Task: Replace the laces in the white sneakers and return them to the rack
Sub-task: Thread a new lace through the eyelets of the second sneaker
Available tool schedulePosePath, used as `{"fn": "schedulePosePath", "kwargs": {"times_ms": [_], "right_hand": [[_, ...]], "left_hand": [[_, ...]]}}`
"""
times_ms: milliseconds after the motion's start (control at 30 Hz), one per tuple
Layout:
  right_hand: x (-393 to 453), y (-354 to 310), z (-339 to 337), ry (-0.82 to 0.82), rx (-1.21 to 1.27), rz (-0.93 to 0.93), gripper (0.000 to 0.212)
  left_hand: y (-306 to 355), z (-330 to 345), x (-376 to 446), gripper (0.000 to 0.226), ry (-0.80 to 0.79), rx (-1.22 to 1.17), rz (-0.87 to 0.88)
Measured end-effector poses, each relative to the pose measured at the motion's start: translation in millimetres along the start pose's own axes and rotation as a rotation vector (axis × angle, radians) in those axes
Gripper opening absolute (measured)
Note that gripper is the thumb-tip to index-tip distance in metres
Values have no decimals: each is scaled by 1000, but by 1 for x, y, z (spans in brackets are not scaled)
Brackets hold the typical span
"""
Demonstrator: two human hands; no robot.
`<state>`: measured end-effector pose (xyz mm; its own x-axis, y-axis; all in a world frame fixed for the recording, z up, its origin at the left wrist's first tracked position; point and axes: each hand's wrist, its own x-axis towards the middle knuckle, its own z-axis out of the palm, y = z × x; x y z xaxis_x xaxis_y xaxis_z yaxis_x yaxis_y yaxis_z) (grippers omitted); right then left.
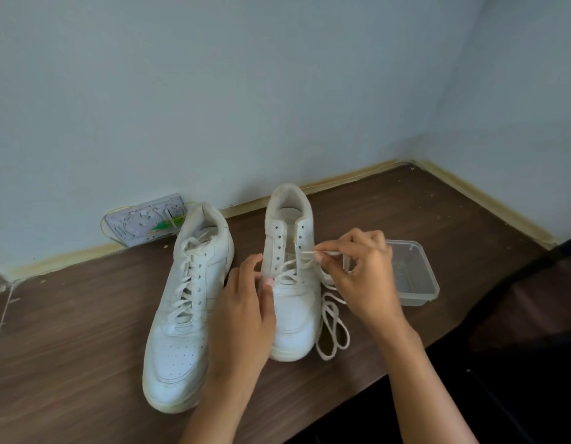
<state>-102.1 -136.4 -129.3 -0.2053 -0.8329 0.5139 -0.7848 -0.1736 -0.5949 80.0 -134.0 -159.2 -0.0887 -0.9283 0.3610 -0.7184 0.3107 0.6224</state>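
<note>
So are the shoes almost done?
About halfway. The left sneaker looks fully laced. On the right sneaker only the lower eyelets are threaded; the right hand pinches the lace tip at the next eyelet while the left hand steadies the shoe. Upper eyelets remain. No rack is in view.
</note>
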Motion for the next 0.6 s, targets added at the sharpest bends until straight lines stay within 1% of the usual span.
{"fn": "schedulePosePath", "kwargs": {"times_ms": [167, 367, 500, 600], "right_hand": [[0, -3, 3, -10, -14, -2, 14], [-5, -8, 12, -8, -78, -5, 11], [-9, -14, 21, 60, -154, 40, 14], [-11, -20, 24, 125, -271, 8, 18]], "left_hand": [[9, 2, -5, 39, -24, -59, -11], [10, 4, -3, 45, -36, -66, 27], [8, 8, -2, 46, -17, -60, 41], [7, 9, -2, 48, -9, -58, 58]]}}
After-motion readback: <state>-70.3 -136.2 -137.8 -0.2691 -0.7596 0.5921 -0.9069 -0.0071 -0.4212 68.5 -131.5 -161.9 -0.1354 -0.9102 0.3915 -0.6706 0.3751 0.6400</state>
